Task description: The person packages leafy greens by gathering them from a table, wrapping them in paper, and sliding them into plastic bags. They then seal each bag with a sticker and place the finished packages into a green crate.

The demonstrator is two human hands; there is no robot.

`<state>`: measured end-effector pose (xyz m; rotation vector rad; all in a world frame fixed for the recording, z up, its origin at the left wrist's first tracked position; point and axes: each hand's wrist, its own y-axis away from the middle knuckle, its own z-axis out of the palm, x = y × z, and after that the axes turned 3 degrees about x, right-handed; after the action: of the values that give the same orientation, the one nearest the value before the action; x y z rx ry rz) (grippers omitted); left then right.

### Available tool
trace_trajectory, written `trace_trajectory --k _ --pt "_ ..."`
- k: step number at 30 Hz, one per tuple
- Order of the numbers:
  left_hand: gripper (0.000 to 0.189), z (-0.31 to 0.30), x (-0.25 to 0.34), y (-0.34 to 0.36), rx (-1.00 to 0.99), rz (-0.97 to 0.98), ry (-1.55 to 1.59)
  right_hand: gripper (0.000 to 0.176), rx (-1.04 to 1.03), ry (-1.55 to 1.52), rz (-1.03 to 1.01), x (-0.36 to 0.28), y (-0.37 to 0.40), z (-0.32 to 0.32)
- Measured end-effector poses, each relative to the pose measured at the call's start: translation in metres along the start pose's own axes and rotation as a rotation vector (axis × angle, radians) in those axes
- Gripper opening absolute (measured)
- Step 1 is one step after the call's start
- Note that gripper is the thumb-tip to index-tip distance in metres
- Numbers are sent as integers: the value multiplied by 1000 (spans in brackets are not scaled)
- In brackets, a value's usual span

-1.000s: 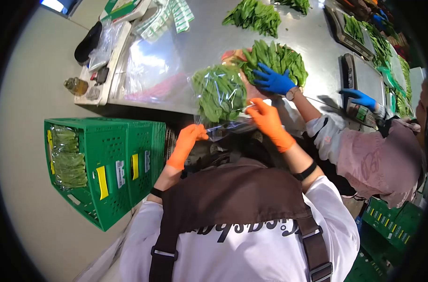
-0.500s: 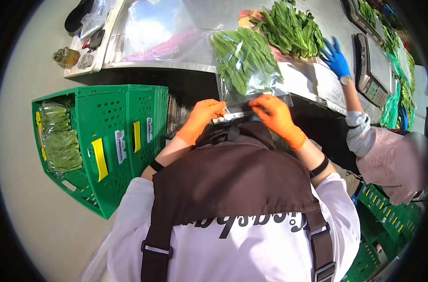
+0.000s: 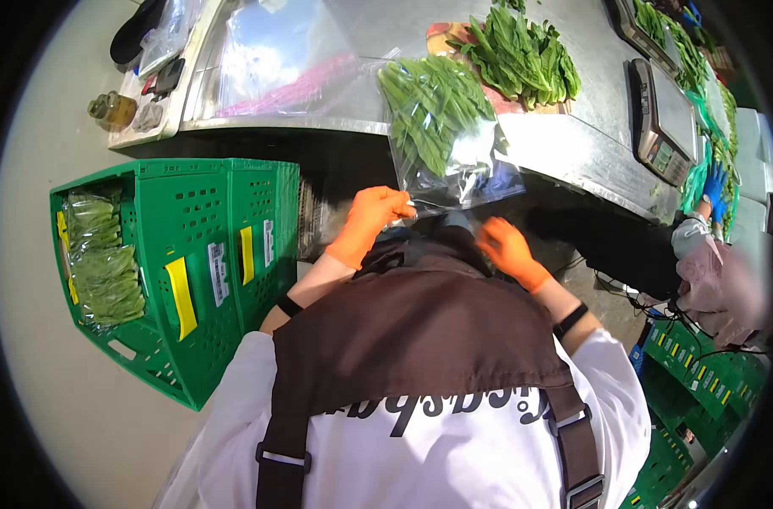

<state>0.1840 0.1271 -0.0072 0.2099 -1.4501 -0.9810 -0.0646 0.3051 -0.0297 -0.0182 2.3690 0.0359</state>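
Note:
A clear plastic bag of leafy greens [image 3: 437,114] lies at the front edge of the steel table, its lower end hanging over toward me. My left hand [image 3: 371,222], in an orange glove, has its fingers pinched at the bag's near left corner, with something small and white at the fingertips. My right hand [image 3: 509,248], also gloved in orange, is just below the bag's right side, apart from it, fingers bent; whether they hold anything is unclear. Behind the bag, loose greens [image 3: 526,64] are piled on a colourful board [image 3: 446,38].
Green crates [image 3: 187,254] with bagged greens stand at left. Clear plastic bags [image 3: 285,59] lie on the table [image 3: 590,127]. Scales [image 3: 662,127] sit at right. A co-worker in blue gloves [image 3: 716,191] is at far right. A jar [image 3: 112,110] is at upper left.
My right hand has come away from the bag's near edge and moved slightly down and right. The white strip between my hands no longer shows. The co-worker's hand has moved from the loose greens to far right.

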Motion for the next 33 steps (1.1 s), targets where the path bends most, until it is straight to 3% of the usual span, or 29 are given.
trace_trajectory --k 1,2,3,4,5,6,7,8,9,10,11,12,14,15,16,18,20,22,23,24,25,26,30,33 --pt "20 -3 1 2 -20 -2 -66 5 -80 195 232 43 55 2" --pt "22 -6 2 3 -39 -3 -131 14 -356 340 578 88 110 -3" --pt "22 -7 4 3 -43 8 -126 22 -612 625 410 171 198 4" --pt "25 -8 7 2 -42 -3 -110 25 -988 813 660 210 255 -3" --pt "28 -11 9 3 -39 -18 -98 25 -981 821 658 187 264 -41" --pt "31 -15 10 4 -40 -35 -89 27 -744 642 783 156 220 -52" --pt "25 -30 -21 -16 -1 217 -201 30 -501 459 890 107 153 -62" --pt "25 -27 -17 -16 -6 229 -200 34 -253 585 772 93 123 -69" --pt "25 -22 -10 -12 203 583 -557 32 121 523 494 72 88 -77" --pt "27 -17 -2 -10 427 934 -910 39 287 476 325 58 48 -82" --pt "26 -11 7 -9 386 1000 -939 39 356 488 186 44 10 -86" --pt "26 -9 8 -13 392 1009 -937 39 345 518 91 45 -17 -85" --pt "19 -7 12 -22 203 1100 -1078 33 268 528 1 37 -64 -76" --pt "12 -3 18 -23 186 1093 -1015 29 280 611 -211 37 -82 -75" --pt "12 -1 28 -24 202 1108 -1016 25 184 591 -246 38 -96 -77" --pt "9 2 51 -24 237 1074 -717 16 195 307 -245 31 -120 -89" --pt "2 4 87 -26 295 1033 -493 12 443 -36 -243 23 -156 -113" --pt "3 7 131 -24 314 839 -233 9 606 -362 -29 8 -194 -147" --pt "3 11 145 -24 330 856 -226 9 535 -559 -17 -9 -206 -161" --pt "7 16 158 -24 222 897 -154 9 452 -751 -5 -24 -216 -174" --pt "11 17 171 -26 114 937 -84 8 364 -738 -7 -29 -223 -181" --pt "11 6 182 -36 131 955 -80 7 276 -724 -5 -32 -228 -187" --pt "14 -27 193 -74 141 858 65 4 267 -723 60 -5 -255 -189" --pt "19 -30 191 -86 139 790 66 13 193 -816 56 0 -267 -182"
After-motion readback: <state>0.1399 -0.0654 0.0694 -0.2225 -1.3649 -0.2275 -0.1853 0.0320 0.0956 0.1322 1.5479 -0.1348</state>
